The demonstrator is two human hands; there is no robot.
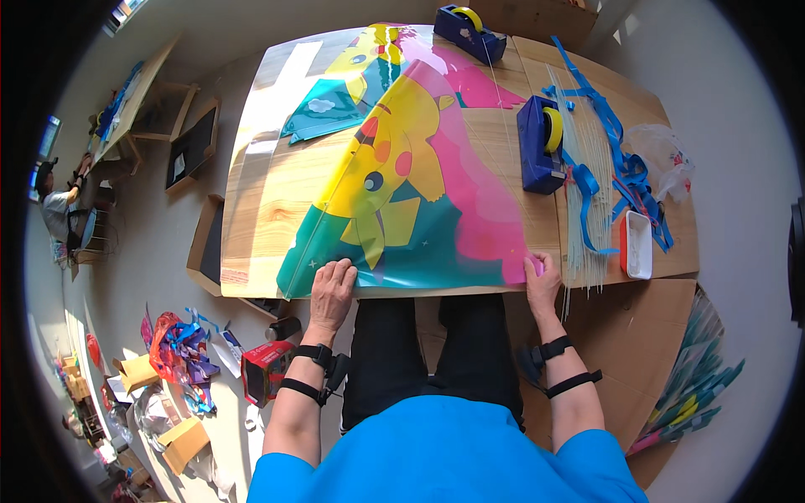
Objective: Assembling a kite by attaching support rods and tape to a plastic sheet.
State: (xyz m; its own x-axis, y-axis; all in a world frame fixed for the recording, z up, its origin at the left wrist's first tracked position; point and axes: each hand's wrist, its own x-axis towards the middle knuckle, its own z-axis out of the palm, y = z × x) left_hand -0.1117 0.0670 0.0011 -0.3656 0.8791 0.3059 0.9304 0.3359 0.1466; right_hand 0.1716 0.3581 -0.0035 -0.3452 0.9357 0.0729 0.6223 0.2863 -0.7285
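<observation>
My right grip (543,281) pinched the lower right corner of the printed sheet (411,193); my left grip (333,293) curled its fingertips over the near edge, though I couldn't tell whether the thumb clamped beneath. The sheet lay along the near rim of the tabletop (260,218). I judged the step in hand to be squaring and flattening that edge; the next move called for even tension between both grips, without creasing. Beyond lay a second printed sheet (369,75); to the right stood a blue tape dispenser (534,147), then thin pale rods (587,184) and blue ribbon (612,126).
</observation>
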